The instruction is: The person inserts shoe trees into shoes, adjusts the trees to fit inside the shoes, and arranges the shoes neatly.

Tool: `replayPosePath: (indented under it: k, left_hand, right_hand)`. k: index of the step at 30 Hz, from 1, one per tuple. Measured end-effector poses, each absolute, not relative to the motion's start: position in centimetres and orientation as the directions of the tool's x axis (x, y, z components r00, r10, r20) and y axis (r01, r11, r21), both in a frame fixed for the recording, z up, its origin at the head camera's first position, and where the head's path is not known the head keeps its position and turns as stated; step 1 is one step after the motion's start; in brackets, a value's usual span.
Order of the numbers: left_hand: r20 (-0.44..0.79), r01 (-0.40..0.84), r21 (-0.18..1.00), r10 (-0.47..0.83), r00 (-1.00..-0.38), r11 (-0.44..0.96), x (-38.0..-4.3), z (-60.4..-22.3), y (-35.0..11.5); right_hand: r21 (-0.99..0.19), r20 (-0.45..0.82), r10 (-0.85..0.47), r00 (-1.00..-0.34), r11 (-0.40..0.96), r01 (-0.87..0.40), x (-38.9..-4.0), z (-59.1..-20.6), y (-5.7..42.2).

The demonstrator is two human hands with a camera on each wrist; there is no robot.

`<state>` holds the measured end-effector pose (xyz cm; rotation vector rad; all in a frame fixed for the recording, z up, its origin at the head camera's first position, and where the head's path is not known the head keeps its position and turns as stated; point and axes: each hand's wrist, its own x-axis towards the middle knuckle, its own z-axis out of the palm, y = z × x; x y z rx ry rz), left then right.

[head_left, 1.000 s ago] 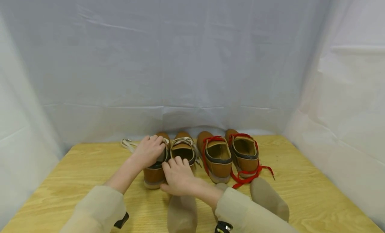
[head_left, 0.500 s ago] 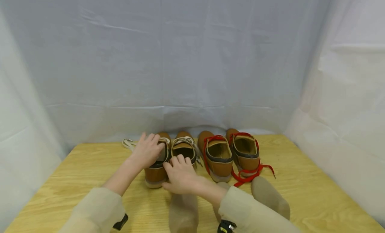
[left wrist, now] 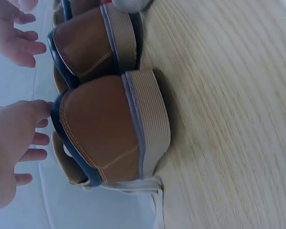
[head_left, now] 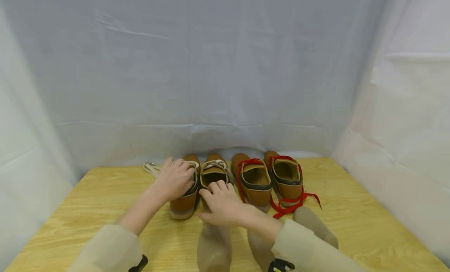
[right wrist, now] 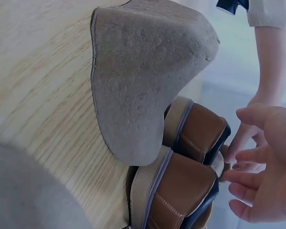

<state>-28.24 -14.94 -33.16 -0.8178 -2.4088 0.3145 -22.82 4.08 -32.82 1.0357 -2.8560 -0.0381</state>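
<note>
Over the leftmost brown shoe (head_left: 183, 207), my left hand (head_left: 174, 181) reaches with its fingers spread and loosely bent. One of its fingers lies right at the shoe's dark collar (left wrist: 69, 129) in the left wrist view. The second brown shoe (head_left: 213, 162) stands close on the right, with cream laces crossed over its front. Just behind its heel hovers my right hand (head_left: 221, 203), fingers loosely bent and holding nothing; it hides most of that heel. Cream laces (head_left: 152, 169) trail out to the left of the first shoe.
Two brown shoes (head_left: 258, 194) with red laces (head_left: 290, 210) stand to the right, one lace loose on the wooden table (head_left: 105, 209). Several rounded grey-beige slippers (head_left: 214, 248) lie nearer the front. White sheeting (head_left: 225, 88) closes off the back and sides.
My right hand has moved right, from the leftmost shoe's heel to behind the second shoe. My left hand shifts slightly forward and right over the leftmost shoe, whose heel looks slightly turned.
</note>
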Motion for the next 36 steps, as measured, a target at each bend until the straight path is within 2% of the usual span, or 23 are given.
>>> replayPosePath:
  k: [7, 13, 21, 31, 36]
  left_hand:
    - [0.450, 0.545, -0.391, 0.670, -0.590, 0.742, -27.1, -33.0, -14.0]
    - [0.432, 0.599, -0.384, 0.710, -0.556, 0.703, -26.7, -33.3, -13.4]
    - [0.415, 0.648, -0.383, 0.750, -0.515, 0.658, -26.5, -33.9, -13.1]
    - [0.402, 0.677, -0.374, 0.769, -0.497, 0.634, -26.3, -34.3, -13.2]
    - [0.376, 0.691, -0.324, 0.758, -0.532, 0.646, -26.1, -34.3, -13.3]
  right_hand:
    - [-0.029, 0.075, -0.681, -0.728, 0.728, -0.684, -22.4, -32.3, 5.6]
    - [-0.023, 0.093, -0.703, -0.705, 0.707, -0.707, -22.0, -32.3, 6.4]
    - [-0.042, 0.070, -0.686, -0.724, 0.723, -0.689, -22.0, -32.3, 7.4]
    - [-0.102, 0.025, -0.678, -0.735, 0.730, -0.676, -20.9, -32.0, 8.7]
    - [-0.100, 0.024, -0.702, -0.712, 0.707, -0.700, -20.1, -31.9, 9.1]
